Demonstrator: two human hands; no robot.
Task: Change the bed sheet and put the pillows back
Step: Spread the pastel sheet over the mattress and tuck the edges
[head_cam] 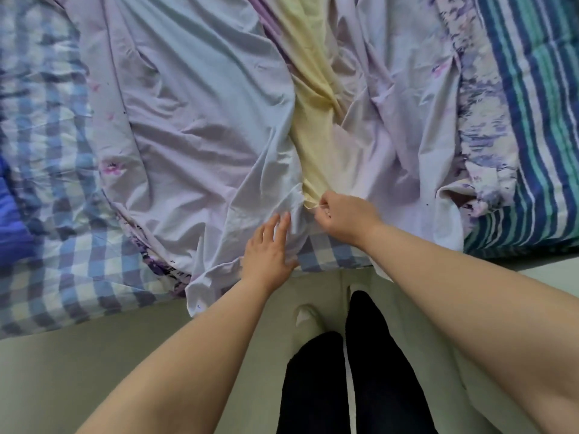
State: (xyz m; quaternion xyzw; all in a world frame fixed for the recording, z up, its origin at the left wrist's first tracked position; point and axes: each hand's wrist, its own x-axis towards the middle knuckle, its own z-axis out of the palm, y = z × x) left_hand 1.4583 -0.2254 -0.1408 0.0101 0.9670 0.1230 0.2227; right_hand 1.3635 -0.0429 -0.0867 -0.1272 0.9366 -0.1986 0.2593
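Two bare arms reach forward, both hands low and close together.
The left hand [269, 249] lies flat with fingers straight and slightly spread; the right hand [341, 214] is curled, fingertips pinched together, wrist bent inward toward the left.

Loose sheet [203, 126] heaped on the bed's middle, checked cover [62, 189] beneath at left, striped mattress [539, 151] right

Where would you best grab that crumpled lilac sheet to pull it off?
At the bunched near edge of the lilac sheet, coming from the bedside. The folds gather to a point there, where the right hand already pinches it; the left hand lies flat alongside.
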